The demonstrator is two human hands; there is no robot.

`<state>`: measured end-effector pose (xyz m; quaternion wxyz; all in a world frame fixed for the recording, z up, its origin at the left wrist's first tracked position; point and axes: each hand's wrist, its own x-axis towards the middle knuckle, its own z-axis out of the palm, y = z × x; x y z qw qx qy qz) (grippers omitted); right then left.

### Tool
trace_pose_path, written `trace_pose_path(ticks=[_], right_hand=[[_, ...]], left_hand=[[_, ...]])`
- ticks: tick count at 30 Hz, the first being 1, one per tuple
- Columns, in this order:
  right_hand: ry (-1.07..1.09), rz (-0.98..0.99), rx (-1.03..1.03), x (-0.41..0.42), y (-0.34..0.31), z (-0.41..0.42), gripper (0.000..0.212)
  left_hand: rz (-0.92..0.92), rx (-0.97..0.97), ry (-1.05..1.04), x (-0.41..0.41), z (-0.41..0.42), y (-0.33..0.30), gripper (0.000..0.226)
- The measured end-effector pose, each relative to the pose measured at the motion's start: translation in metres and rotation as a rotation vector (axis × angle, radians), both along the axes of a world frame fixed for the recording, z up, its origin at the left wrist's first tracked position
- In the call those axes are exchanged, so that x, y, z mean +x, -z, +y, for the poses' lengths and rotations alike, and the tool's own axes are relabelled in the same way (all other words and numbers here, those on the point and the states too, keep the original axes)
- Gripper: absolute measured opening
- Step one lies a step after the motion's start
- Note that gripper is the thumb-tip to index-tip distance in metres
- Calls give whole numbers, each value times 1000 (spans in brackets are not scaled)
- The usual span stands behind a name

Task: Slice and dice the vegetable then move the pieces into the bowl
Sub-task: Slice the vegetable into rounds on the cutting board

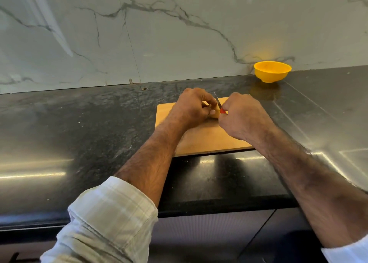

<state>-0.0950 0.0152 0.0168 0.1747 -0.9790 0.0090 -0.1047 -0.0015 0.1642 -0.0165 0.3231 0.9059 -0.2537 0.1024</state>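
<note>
A wooden cutting board [209,139] lies on the black counter. On it sits a pale yellowish vegetable [214,113], mostly hidden between my hands. My left hand [192,108] curls its fingers over the vegetable and holds it down. My right hand [242,116] grips a knife with a red handle [223,111]; its thin blade [217,101] stands against the vegetable just right of my left fingertips. The yellow bowl [271,71] stands at the back right by the wall, apart from the board; I see nothing inside it.
The black stone counter [89,127] stretches wide to the left and right of the board. A marble backsplash [159,34] rises behind it. The counter's front edge and cabinet fronts [209,233] lie below my arms.
</note>
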Motion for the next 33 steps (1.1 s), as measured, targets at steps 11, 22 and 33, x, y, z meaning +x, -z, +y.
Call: trace_pose_path(ticks=[11,22,33], right_hand=[[4,65,5,16,-9,13,21],[52,204,-25,-15,4,15,28],[52,137,-246,-24,12,11,34]], left_hand=[[-3,22,-8,-2,-2,-2,16],[-7,22,-57,1,0,2,21],[-5,33,-47,-3,2,-1,22]])
